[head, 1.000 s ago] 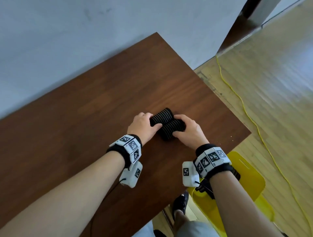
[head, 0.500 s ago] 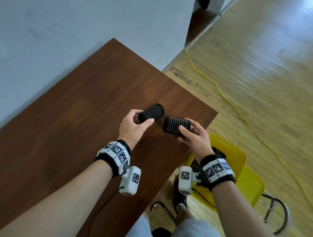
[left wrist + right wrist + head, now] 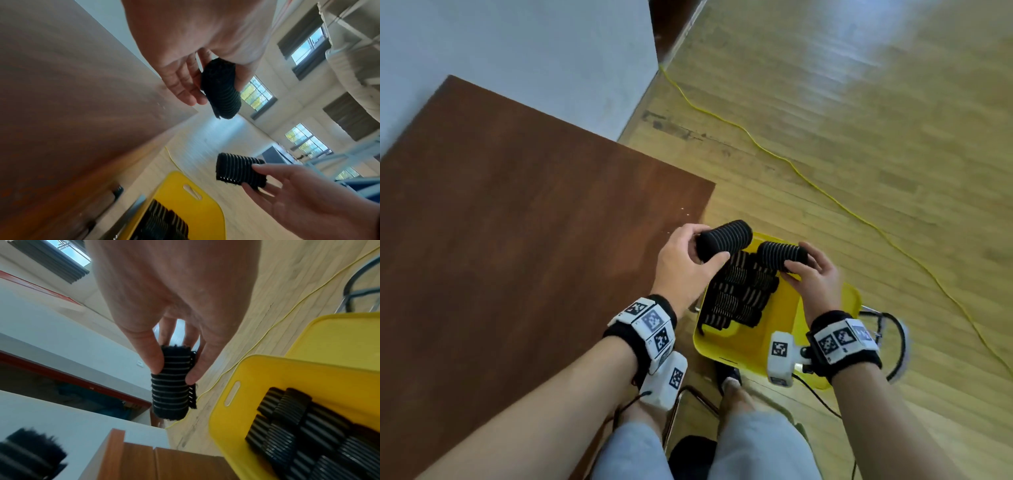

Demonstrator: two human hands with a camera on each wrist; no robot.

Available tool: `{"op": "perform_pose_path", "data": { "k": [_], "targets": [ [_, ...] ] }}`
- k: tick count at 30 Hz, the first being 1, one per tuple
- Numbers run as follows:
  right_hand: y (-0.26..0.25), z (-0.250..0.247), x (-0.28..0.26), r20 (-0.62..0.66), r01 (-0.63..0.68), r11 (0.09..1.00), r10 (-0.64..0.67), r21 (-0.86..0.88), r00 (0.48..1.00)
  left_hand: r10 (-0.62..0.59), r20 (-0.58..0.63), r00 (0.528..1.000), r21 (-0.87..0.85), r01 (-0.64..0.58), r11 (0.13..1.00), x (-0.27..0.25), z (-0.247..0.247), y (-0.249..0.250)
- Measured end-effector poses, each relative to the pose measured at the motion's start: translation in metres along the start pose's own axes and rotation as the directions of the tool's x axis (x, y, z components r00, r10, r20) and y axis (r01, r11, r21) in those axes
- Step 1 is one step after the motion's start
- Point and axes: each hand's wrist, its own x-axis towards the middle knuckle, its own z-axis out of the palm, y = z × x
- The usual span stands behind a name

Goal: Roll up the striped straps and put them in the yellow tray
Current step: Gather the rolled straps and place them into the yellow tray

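My left hand [image 3: 688, 260] grips one rolled black strap with thin pale stripes [image 3: 724, 240] past the table's right edge, above the near-left rim of the yellow tray [image 3: 743, 353]. My right hand [image 3: 810, 274] pinches a second rolled strap [image 3: 780, 255] over the tray's far part. Several rolled straps [image 3: 739, 294] lie packed in the tray's left half. In the left wrist view my fingers [image 3: 185, 81] curl round the roll [image 3: 221, 91]. The right wrist view has thumb and fingers [image 3: 156, 356] clamping the other roll [image 3: 171, 382] beside the tray [image 3: 257, 369].
The brown wooden table [image 3: 517, 257] lies to the left, its corner beside the tray. A yellow cable [image 3: 825, 192] runs across the wood floor. The tray sits on a chair with a metal frame [image 3: 893, 342]. My knees [image 3: 722, 445] are below.
Both hands lifted the two rolled straps off the table and carried them right, past the table edge, to above the yellow tray. The head view swung right and down.
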Motion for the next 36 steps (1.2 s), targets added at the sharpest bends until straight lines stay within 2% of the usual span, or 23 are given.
{"op": "perform_pose_path", "data": {
  "k": [3,6,10,13,15,17,21,24,27,31,36],
  "targets": [
    [0.019,-0.020,0.010,-0.053,-0.032,0.998,0.029,-0.059,0.998,-0.087,0.085,0.993,0.041,0.084,0.996,-0.002,0.038,-0.016],
    [0.044,-0.030,0.022,-0.067,-0.049,0.972,0.035,-0.229,0.997,-0.184,0.159,0.970,0.130,0.164,0.978,-0.002,0.067,-0.042],
    [0.078,-0.032,0.041,-0.026,-0.020,0.848,0.007,-0.530,1.000,-0.323,0.187,0.928,0.240,0.276,0.931,-0.003,0.101,-0.085],
    [0.104,-0.025,0.055,-0.014,-0.050,0.792,0.052,-0.608,0.999,-0.388,0.208,0.898,0.334,0.308,0.891,-0.005,0.130,-0.119],
    [0.122,-0.023,0.065,-0.050,-0.116,0.773,0.108,-0.623,0.993,-0.427,0.234,0.873,0.391,0.318,0.864,-0.007,0.148,-0.139],
    [0.139,-0.024,0.073,-0.111,-0.211,0.771,0.181,-0.601,0.977,-0.489,0.272,0.829,0.446,0.342,0.827,-0.009,0.163,-0.158],
    [0.163,-0.027,0.089,-0.202,-0.342,0.736,0.277,-0.584,0.939,-0.619,0.367,0.695,0.504,0.410,0.760,-0.006,0.184,-0.192],
    [0.174,-0.027,0.098,-0.208,-0.388,0.695,0.332,-0.606,0.920,-0.661,0.385,0.644,0.572,0.396,0.719,-0.003,0.192,-0.212],
    [0.182,-0.026,0.107,-0.214,-0.431,0.690,0.382,-0.582,0.899,-0.667,0.381,0.640,0.576,0.401,0.713,-0.003,0.199,-0.226],
    [0.193,-0.027,0.115,-0.222,-0.465,0.673,0.419,-0.575,0.881,-0.649,0.378,0.660,0.537,0.415,0.734,-0.006,0.209,-0.234],
    [0.206,-0.025,0.114,-0.246,-0.515,0.666,0.460,-0.540,0.853,-0.645,0.404,0.649,0.525,0.413,0.744,-0.009,0.217,-0.240]
  ]
}}
